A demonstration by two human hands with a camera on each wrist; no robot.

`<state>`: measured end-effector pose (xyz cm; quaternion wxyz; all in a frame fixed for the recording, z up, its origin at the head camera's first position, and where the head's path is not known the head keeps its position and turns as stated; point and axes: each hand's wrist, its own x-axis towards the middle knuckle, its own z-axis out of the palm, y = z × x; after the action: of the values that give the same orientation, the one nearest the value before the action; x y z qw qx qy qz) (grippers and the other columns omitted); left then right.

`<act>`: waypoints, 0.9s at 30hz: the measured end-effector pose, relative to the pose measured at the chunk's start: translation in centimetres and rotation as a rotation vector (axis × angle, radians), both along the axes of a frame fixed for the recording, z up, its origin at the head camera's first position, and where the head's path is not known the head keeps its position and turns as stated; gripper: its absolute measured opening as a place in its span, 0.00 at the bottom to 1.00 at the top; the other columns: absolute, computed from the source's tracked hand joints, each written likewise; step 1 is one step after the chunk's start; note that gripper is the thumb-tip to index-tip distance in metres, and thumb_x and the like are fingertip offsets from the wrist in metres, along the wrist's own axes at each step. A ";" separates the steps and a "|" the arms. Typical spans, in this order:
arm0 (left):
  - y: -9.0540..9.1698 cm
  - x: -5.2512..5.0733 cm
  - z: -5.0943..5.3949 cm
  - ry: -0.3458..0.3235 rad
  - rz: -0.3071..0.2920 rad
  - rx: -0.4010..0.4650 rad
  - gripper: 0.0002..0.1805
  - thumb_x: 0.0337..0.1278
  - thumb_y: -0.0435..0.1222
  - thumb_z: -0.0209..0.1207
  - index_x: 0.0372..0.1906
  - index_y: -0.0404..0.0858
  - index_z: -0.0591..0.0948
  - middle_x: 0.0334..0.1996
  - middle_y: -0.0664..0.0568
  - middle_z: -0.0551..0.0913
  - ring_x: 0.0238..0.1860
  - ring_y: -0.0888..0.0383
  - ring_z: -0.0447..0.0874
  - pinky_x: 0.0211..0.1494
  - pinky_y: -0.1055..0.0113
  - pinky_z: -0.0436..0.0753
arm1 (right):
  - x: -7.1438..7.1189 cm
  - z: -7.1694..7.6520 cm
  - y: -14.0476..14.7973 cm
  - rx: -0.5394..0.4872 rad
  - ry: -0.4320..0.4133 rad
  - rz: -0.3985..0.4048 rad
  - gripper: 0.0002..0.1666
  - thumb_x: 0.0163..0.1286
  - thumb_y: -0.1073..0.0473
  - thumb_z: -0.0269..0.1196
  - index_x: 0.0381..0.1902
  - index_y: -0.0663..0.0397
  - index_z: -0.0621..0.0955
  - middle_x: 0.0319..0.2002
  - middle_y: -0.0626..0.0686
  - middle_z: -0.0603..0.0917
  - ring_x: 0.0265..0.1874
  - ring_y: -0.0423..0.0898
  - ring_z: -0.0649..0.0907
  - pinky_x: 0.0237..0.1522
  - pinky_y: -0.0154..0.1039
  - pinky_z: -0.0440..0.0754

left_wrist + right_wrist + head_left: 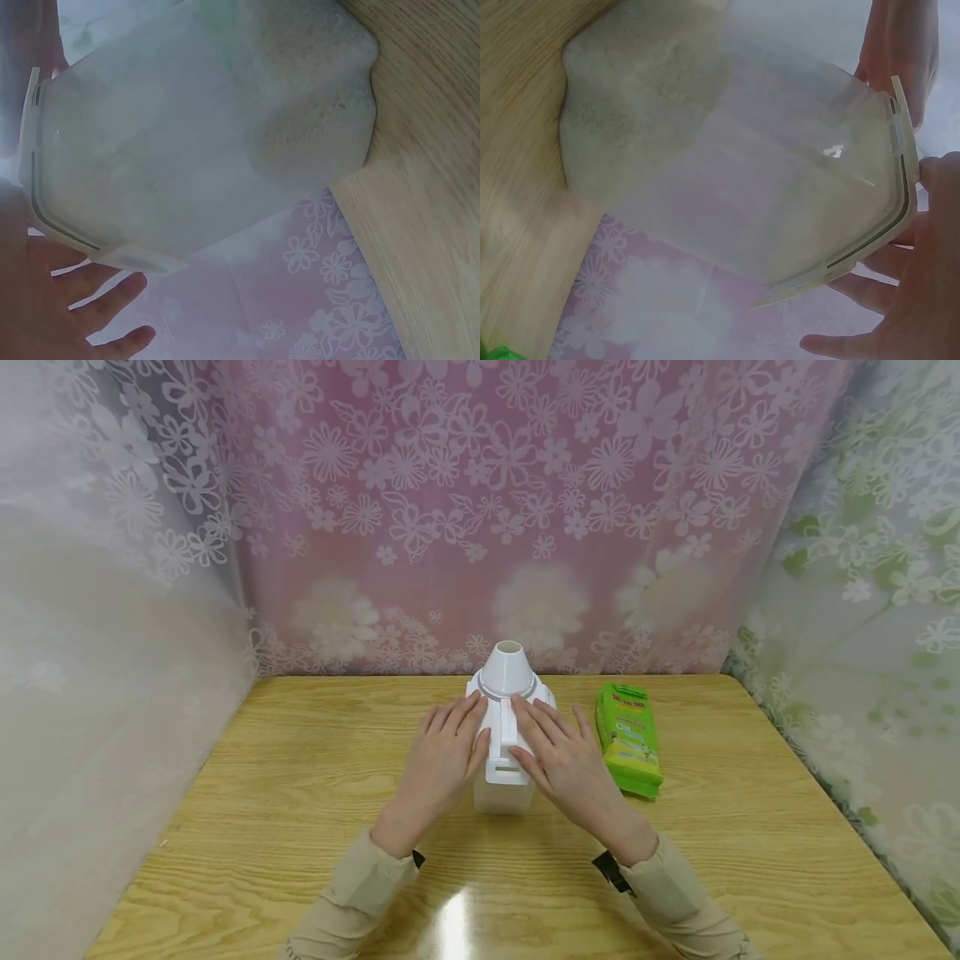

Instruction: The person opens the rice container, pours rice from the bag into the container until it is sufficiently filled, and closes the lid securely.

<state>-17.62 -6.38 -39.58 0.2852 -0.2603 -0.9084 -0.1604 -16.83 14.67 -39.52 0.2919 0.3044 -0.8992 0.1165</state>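
Note:
A translucent storage container (503, 798) stands upright on the table. Pale grains fill its lower part (307, 127). On top sits a white lid (507, 770) with side clips, and a white cone-shaped piece (507, 672) rises from the lid's far end. My left hand (440, 750) lies on the lid's left side, its fingers extended. From the right, my right hand (566, 760) rests on the lid in the same way, thumb near the middle strip. Both wrist views show fingers along the lid's edge, with the container wall (780, 165) below.
To the right of the container lies a green and yellow packet (628, 739), close to the right hand. The wooden table (300, 810) ends at the back against a pink flowered curtain (480, 527). Pale curtains (885, 635) hang at both sides.

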 end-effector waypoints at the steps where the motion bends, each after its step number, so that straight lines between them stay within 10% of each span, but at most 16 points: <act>1: 0.0 0.0 -0.1 0.003 0.006 -0.004 0.25 0.78 0.43 0.46 0.68 0.33 0.75 0.68 0.44 0.76 0.67 0.43 0.74 0.70 0.42 0.71 | 0.0 0.0 0.1 0.001 -0.005 -0.004 0.43 0.81 0.32 0.31 0.77 0.54 0.66 0.70 0.57 0.75 0.68 0.58 0.74 0.69 0.71 0.61; 15: 1.0 0.3 -0.8 0.071 0.036 0.044 0.26 0.75 0.43 0.45 0.67 0.32 0.75 0.66 0.41 0.76 0.63 0.42 0.76 0.68 0.45 0.73 | -0.3 0.8 3.7 -0.090 0.118 -0.020 0.38 0.81 0.35 0.42 0.63 0.58 0.80 0.60 0.62 0.82 0.60 0.64 0.78 0.60 0.68 0.72; 27: 1.7 0.4 -1.3 0.130 0.084 0.100 0.25 0.73 0.41 0.45 0.63 0.32 0.78 0.63 0.41 0.79 0.59 0.41 0.78 0.64 0.47 0.76 | -1.2 0.9 3.0 -0.027 0.133 -0.198 0.23 0.70 0.43 0.64 0.46 0.59 0.86 0.43 0.59 0.88 0.42 0.61 0.86 0.47 0.58 0.83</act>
<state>-17.18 -4.67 -40.84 0.3625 -0.2173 -0.8890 -0.1763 -18.03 17.68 -38.58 0.3650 0.2171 -0.9019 0.0787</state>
